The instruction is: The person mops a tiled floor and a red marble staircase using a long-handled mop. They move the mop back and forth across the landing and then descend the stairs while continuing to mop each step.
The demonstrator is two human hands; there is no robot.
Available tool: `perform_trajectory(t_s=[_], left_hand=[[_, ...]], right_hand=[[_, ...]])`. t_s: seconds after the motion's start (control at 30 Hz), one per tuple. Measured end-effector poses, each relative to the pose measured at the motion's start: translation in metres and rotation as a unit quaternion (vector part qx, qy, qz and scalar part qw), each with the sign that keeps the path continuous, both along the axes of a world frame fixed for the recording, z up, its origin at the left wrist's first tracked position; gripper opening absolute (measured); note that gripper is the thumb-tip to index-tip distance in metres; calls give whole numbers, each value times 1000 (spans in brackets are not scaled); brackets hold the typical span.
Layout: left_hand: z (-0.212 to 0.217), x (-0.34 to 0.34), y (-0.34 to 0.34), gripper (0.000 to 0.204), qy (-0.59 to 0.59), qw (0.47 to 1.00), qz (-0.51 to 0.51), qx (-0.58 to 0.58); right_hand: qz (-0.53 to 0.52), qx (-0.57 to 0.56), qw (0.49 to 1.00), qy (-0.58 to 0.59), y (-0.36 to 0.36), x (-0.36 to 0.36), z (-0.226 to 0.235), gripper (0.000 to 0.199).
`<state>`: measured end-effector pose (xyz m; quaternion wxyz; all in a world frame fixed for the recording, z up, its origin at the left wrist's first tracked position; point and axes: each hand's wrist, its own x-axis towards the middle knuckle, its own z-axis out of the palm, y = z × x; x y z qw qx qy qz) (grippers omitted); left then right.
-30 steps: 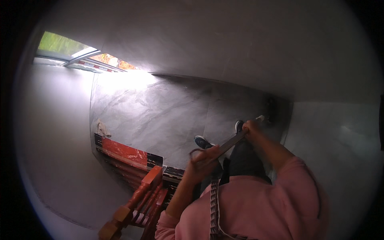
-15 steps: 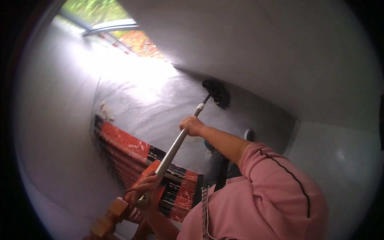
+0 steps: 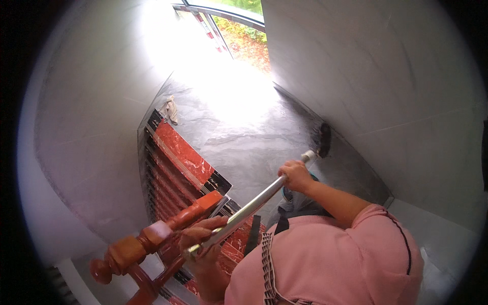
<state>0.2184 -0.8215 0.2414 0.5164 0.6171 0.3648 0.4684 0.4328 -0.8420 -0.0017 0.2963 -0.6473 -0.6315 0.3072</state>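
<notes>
A long mop with a silver metal pole (image 3: 258, 201) and a dark head (image 3: 324, 138) reaches away from me to the right. Its head rests on the grey floor (image 3: 239, 147), close to the foot of the right wall. My right hand (image 3: 297, 176) is closed around the pole near a pale collar. Nearer to me, my left hand (image 3: 202, 238) holds the pole's rear end, which sticks out past the fingers. Just left of that hand stands an orange-brown wooden newel post (image 3: 157, 231).
Red and black stairs (image 3: 183, 152) drop away at the left of the landing. A beige cloth (image 3: 172, 110) lies by the top step's far corner. Grey walls (image 3: 376, 76) flank both sides, and bright light enters through a window (image 3: 244, 35) at the far end.
My view has turned left, so the scene sits farther right. The mop's head has moved toward the right wall, and both hands have kept their hold on the pole.
</notes>
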Motion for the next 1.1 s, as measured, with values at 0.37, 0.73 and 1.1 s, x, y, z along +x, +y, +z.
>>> perform_trajectory(t_s=[0.37,0.73,1.1], left_hand=[[-146,132,191,15,49,911,-256,-319],[-17,131,440,20,87,975,-203,-21],[2,87,533,18,138,981,-103,85]], right_hand=[[-151,-291,943,-49,38,77,-165,14],[-191,-53,977,78,381,43,-78,7],[-61,-3,996,67,542,9,-59,10]])
